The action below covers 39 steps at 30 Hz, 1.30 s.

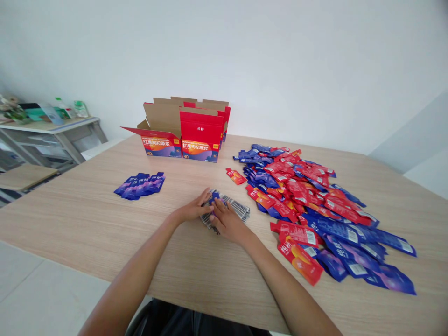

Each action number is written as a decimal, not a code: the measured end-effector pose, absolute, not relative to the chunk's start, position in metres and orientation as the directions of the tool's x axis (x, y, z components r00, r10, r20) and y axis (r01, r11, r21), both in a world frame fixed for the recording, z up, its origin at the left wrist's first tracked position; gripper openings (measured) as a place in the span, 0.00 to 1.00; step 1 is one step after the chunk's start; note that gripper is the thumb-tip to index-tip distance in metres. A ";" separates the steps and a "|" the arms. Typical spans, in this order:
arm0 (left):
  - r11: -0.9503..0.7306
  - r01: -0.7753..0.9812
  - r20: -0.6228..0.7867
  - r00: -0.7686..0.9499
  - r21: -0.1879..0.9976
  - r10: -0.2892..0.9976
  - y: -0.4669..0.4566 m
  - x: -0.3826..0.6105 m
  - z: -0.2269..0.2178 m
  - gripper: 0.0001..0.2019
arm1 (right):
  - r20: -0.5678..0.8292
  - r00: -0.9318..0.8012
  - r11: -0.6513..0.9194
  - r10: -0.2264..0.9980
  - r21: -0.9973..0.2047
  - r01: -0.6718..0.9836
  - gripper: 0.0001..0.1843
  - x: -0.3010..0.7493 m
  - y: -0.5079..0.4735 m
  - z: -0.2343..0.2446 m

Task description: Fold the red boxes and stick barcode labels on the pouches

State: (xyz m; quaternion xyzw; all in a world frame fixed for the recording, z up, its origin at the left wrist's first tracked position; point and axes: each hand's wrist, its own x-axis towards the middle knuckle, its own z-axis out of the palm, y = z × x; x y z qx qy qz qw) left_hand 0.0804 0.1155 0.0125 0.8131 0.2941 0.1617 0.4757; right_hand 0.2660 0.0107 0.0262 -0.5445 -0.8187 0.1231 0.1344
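My left hand (193,209) and my right hand (227,223) rest together on a small stack of blue sachets (235,207) lying face down on the wooden table (105,224). The fingers of both hands press on the stack, gathering it. Printed barcodes show on the sachets' backs. A big loose pile of red and blue sachets (315,205) spreads just right of my right hand. One single red sachet (235,176) lies apart, beyond my hands.
A fanned group of blue sachets (140,185) lies to the left. Open red cardboard boxes (185,128) stand at the table's far side. A grey shelf unit (52,140) with small items is at far left. White wall behind.
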 end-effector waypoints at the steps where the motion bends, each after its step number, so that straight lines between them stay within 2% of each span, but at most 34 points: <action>1: -0.386 0.333 0.003 0.753 0.860 0.658 0.115 0.082 0.012 0.47 | 0.057 -0.337 0.335 0.940 -0.348 0.875 0.33 0.266 0.011 0.027; 5: -0.545 0.435 0.084 0.722 0.717 0.687 0.110 0.085 0.012 0.46 | 0.043 -0.127 0.133 0.991 -0.249 0.959 0.29 0.269 0.017 0.025; 9: -0.567 0.439 0.081 0.738 0.697 0.670 0.107 0.085 0.014 0.48 | 0.124 -0.026 0.048 0.992 -0.183 0.982 0.27 0.276 0.023 0.022; 12: -0.577 0.422 0.100 0.742 0.699 0.663 0.107 0.083 0.016 0.50 | 0.139 -0.111 0.131 0.984 -0.141 0.981 0.28 0.281 0.020 0.026; 15: -0.618 0.429 0.125 0.748 0.658 0.652 0.107 0.082 0.017 0.48 | 0.125 -0.185 0.201 0.975 -0.129 0.971 0.39 0.283 0.012 0.034; 20: -0.725 0.455 0.204 0.756 0.517 0.621 0.099 0.090 0.023 0.30 | 0.034 -0.345 0.345 0.938 -0.195 0.918 0.50 0.276 0.001 0.045; 22: -0.755 0.456 0.175 0.791 0.471 0.586 0.093 0.096 0.026 0.26 | 0.017 -0.344 0.340 0.939 -0.206 0.917 0.54 0.273 -0.001 0.046; 25: -0.756 0.506 0.077 0.809 0.414 0.583 0.084 0.104 0.031 0.27 | -0.003 -0.345 0.336 0.939 -0.226 0.914 0.52 0.270 -0.005 0.050; 27: -0.758 0.510 0.048 0.817 0.407 0.575 0.080 0.105 0.034 0.28 | -0.014 -0.367 0.354 0.930 -0.228 0.907 0.47 0.271 -0.009 0.056; 30: -0.748 0.468 0.021 0.841 0.471 0.540 0.077 0.103 0.039 0.29 | -0.013 -0.379 0.363 0.925 -0.255 0.896 0.25 0.280 -0.013 0.069; 32: -0.712 0.429 0.051 0.837 0.556 0.544 0.076 0.100 0.040 0.31 | -0.015 -0.413 0.377 0.911 -0.377 0.846 0.16 0.293 -0.010 0.076; 35: -0.638 0.336 0.237 0.730 0.693 0.642 0.077 0.099 0.039 0.36 | 0.063 -0.399 0.339 0.915 -0.657 0.673 0.24 0.313 0.000 0.080; 37: -0.542 0.267 0.347 0.532 0.797 0.772 0.078 0.104 0.036 0.40 | 0.188 -0.202 0.272 0.961 -0.771 0.576 0.28 0.319 0.008 0.076; 39: -0.360 0.151 0.297 0.328 0.921 0.897 0.077 0.112 0.035 0.40 | 0.285 0.082 0.205 0.955 -0.834 0.512 0.28 0.315 0.016 0.067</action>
